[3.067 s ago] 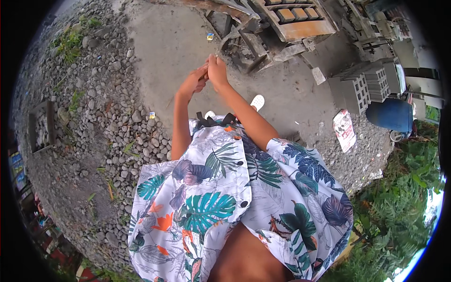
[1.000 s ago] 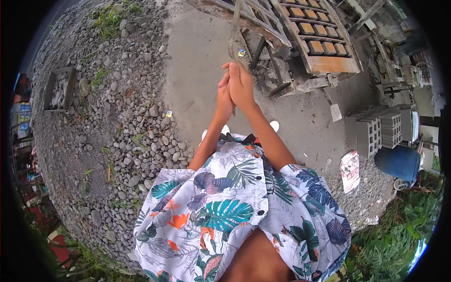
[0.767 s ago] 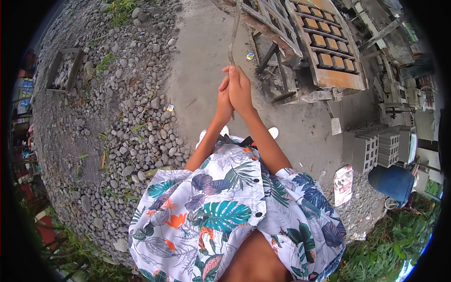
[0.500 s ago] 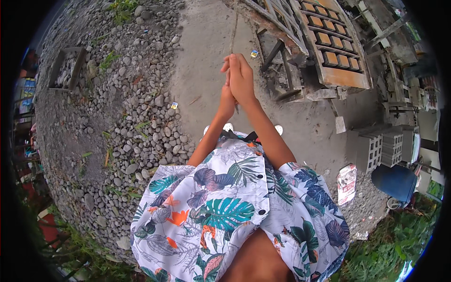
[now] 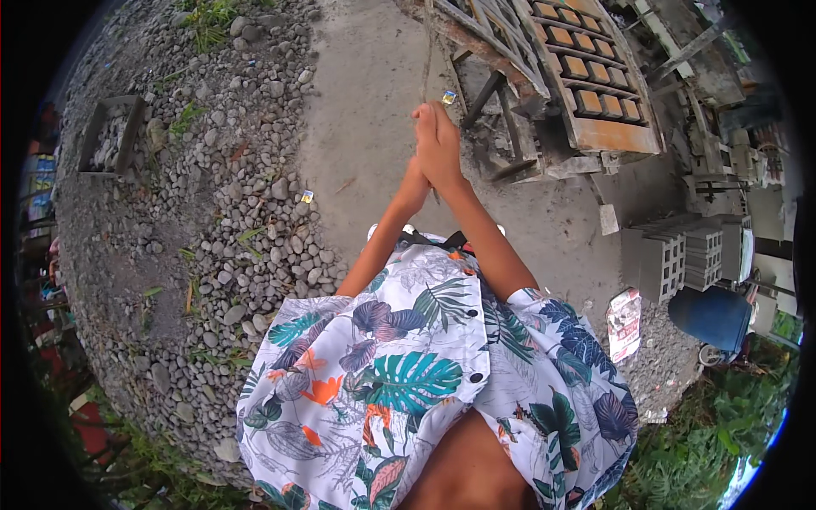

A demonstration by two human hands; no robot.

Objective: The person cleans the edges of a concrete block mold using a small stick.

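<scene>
Head view, the only 1. Your 2 hands are raised together in front of your chest, left hand [image 5: 414, 183] pressed against right hand [image 5: 439, 146], both closed round a thin rope [image 5: 425, 59] that runs up and away from your fists toward the wooden frame [image 5: 501, 51]. Each grip is a full fist on the rope; no slack shows between the hands. My reading: you are mid-pull on the line. The next move likely calls for a hand-over-hand shift, 1 fist holding firm while the other slides, elbows kept in.

Packages and labels: a flat red-and-white printed bag [image 5: 624, 321] lies on the concrete ground [image 5: 365, 127] to your right, near the grey hollow blocks [image 5: 680, 259] and a blue barrel [image 5: 711, 316]. A small blue-and-yellow wrapper [image 5: 449, 97] sits just beyond your fingertips; another small wrapper [image 5: 307, 196] lies at the gravel [image 5: 212, 221] edge. Print too small to read.
</scene>
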